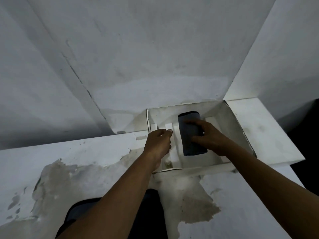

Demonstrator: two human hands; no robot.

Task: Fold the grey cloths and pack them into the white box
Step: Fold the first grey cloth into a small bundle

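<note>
A white box (233, 118) sits on the worn white table, against the wall. White dividers split its inside into narrow slots. One folded dark grey cloth (189, 133) lies lengthwise in a middle slot. My right hand (209, 137) rests on top of that cloth, fingers spread and pressing its right side. My left hand (159, 142) hovers at the box's left part, fingers loosely curled, thumb and forefinger close together beside a divider; nothing shows in it.
The table surface (86, 152) has peeled, stained patches in front of the box. A dark grey cloth (77, 211) lies at the near edge under my left forearm. White walls close in behind and to the right.
</note>
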